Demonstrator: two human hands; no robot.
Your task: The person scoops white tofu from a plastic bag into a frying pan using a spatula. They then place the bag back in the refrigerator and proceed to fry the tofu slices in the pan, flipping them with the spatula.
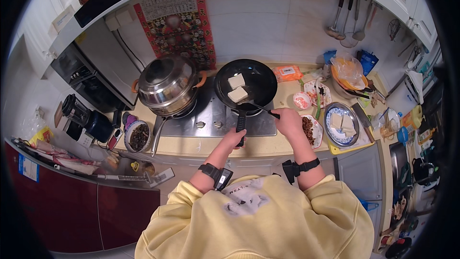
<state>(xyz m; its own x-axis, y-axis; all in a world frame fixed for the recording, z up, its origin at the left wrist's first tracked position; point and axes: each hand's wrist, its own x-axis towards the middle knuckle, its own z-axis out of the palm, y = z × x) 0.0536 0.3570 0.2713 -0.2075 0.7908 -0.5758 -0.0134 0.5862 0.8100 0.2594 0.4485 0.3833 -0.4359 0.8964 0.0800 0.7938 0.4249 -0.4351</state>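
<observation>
My left hand point(235, 139) grips the black handle of a dark frying pan point(262, 79) on the right burner of the steel gas hob point(212, 118). Two white slabs that look like tofu point(236, 81) lie in the pan, one just behind the other. In my right hand point(288, 122) is the black handle of a spatula point(264, 108), whose blade reaches into the pan near the closer slab; whether it touches the slab cannot be told. More white slabs point(337, 120) sit on a blue-patterned plate point(331, 136) to the right of my right hand.
A lidded steel steamer pot point(167, 86) with a long handle stands on the left burner. Left of the hob is a bowl of dark food point(139, 136). On the right are a plate of brown minced food point(308, 129), a small bowl point(302, 100), a cleaver point(362, 116) and a yellow-edged board point(352, 149).
</observation>
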